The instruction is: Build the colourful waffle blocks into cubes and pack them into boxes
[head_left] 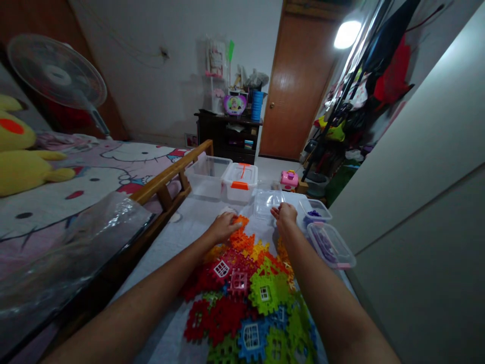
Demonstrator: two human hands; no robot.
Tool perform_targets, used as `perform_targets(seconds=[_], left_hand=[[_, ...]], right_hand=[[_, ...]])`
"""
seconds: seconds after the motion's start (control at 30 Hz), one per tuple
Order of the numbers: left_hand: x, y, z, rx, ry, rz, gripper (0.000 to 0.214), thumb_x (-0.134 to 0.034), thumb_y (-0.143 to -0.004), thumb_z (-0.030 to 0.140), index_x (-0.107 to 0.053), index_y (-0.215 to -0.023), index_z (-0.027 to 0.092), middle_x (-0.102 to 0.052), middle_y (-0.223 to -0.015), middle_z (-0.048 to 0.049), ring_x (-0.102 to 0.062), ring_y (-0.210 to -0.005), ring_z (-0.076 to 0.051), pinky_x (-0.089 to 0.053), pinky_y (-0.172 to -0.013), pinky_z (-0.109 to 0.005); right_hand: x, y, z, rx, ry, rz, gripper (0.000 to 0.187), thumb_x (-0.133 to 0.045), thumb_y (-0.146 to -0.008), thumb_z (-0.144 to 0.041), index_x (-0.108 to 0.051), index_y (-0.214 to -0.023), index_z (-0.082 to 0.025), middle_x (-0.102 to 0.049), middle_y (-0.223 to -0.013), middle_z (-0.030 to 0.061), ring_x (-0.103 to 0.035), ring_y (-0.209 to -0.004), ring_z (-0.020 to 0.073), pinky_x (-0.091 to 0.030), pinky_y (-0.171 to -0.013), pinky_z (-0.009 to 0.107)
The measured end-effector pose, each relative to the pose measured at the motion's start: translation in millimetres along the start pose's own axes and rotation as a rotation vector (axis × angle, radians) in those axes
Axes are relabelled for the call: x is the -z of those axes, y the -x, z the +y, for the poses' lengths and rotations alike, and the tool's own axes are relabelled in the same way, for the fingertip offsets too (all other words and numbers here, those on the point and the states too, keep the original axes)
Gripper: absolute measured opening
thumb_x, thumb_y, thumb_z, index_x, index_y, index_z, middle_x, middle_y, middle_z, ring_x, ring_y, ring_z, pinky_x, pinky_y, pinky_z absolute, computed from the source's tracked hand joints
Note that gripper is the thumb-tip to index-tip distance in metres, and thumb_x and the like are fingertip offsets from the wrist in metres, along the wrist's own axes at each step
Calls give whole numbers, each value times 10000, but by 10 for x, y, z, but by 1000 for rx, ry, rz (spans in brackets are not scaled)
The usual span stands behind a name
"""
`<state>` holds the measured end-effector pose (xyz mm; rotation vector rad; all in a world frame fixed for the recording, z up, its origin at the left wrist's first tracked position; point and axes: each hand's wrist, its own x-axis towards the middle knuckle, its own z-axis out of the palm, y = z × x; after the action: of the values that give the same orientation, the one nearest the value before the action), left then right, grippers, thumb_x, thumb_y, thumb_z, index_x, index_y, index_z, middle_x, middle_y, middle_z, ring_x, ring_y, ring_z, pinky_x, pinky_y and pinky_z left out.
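Note:
My left hand (223, 227) is at the far end of the pile, its fingers curled against an orange interlocking block (241, 221). My right hand (287, 214) is raised over the right side, fingers bent together near a clear plastic container (264, 203); anything between them is too small to make out. Between my forearms lies a heap of notched plastic blocks: red ones (227, 318), green ones (267, 288), blue ones (252, 338) and yellow ones (259, 249). Some carry small window frames.
An open clear bin (209, 177) and a lidded box with orange latches (239, 183) stand at the back. On the right are a small tub with purple pieces (315, 211) and another with a pink clip (331, 245). A wooden bed rail (170, 179) borders the left.

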<state>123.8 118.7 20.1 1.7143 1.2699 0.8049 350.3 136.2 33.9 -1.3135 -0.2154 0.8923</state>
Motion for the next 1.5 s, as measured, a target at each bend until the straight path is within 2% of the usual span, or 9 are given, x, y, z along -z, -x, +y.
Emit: perform_targets(seconds=[0.13, 0.37, 0.57, 0.8, 0.93, 1.03, 1.17, 1.3, 1.5], left_hand=[[2, 61, -132, -109, -342, -129, 322, -639, -753, 395, -675, -1011, 206, -662, -1159, -108, -550, -1162, -311, -353, -1064, -409], [-107, 9, -235, -90, -383, -148, 641, -660, -738, 477, -563, -1321, 228, -477, -1483, -122, -349, -1386, -369, -207, -1152, -465], [-115, 43, -191, -77, -436, -202, 573, -642, -743, 517, -622, -1267, 286, -457, -1508, -91, -308, -1373, -429, -178, -1124, -546], [-74, 96, -113, -99, -370, -238, 434, -681, -714, 449, -692, -1134, 337, -543, -1441, -21, -321, -1353, -413, -154, -1127, -568], [-35, 128, -69, -144, -485, -339, 465, -630, -767, 457, -655, -1204, 300, -499, -1476, -34, -318, -1375, -386, -174, -1135, -567], [-18, 162, -9, -206, -569, -423, 515, -607, -793, 458, -615, -1264, 250, -513, -1455, -59, -356, -1366, -344, -213, -1148, -510], [-49, 206, 93, -198, -624, -397, 648, -625, -789, 481, -528, -1371, 213, -491, -1470, -95, -382, -1365, -331, -266, -1146, -470], [-133, 227, 161, -179, -675, -383, 726, -581, -828, 551, -447, -1446, 195, -384, -1550, -137, -318, -1426, -343, -222, -1165, -507], [-239, 284, 186, -287, -661, -428, 521, -570, -844, 545, -631, -1234, 205, -523, -1439, -137, -427, -1351, -334, -298, -1123, -495]], right_hand=[[-71, -49, 8, 4, 16, 21, 193, -578, -704, -161, -446, -827, -228, -468, -617, -91, -592, -448, 98, -527, -429, 209], [-113, -127, 15, -1, 18, 57, 196, -530, -739, -162, -467, -910, -234, -473, -640, -90, -576, -437, 88, -533, -434, 213], [-186, -189, 15, 3, 1, 48, 223, -562, -756, -163, -514, -963, -230, -485, -640, -85, -573, -456, 82, -541, -440, 202], [-294, -235, 22, -22, -20, 19, 205, -564, -791, -154, -522, -981, -220, -503, -659, -78, -574, -484, 74, -568, -488, 204], [-336, -256, 7, -39, -25, 10, 196, -584, -805, -164, -522, -984, -215, -505, -669, -79, -572, -499, 67, -581, -521, 207], [-370, -257, -16, -50, -27, 13, 186, -581, -827, -172, -514, -995, -215, -499, -680, -79, -566, -506, 61, -575, -525, 193], [-393, -231, -56, -65, -23, -8, 133, -563, -854, -178, -491, -960, -213, -485, -707, -75, -553, -512, 50, -569, -534, 179], [-341, -126, -92, -71, -9, -31, 121, -556, -865, -214, -458, -936, -218, -453, -710, -74, -551, -526, 57, -567, -536, 183], [-13, 334, -220, -1, 52, -145, 222, -606, -755, -176, -492, -940, -220, -516, -773, -45, -595, -593, 101, -551, -530, 233]])
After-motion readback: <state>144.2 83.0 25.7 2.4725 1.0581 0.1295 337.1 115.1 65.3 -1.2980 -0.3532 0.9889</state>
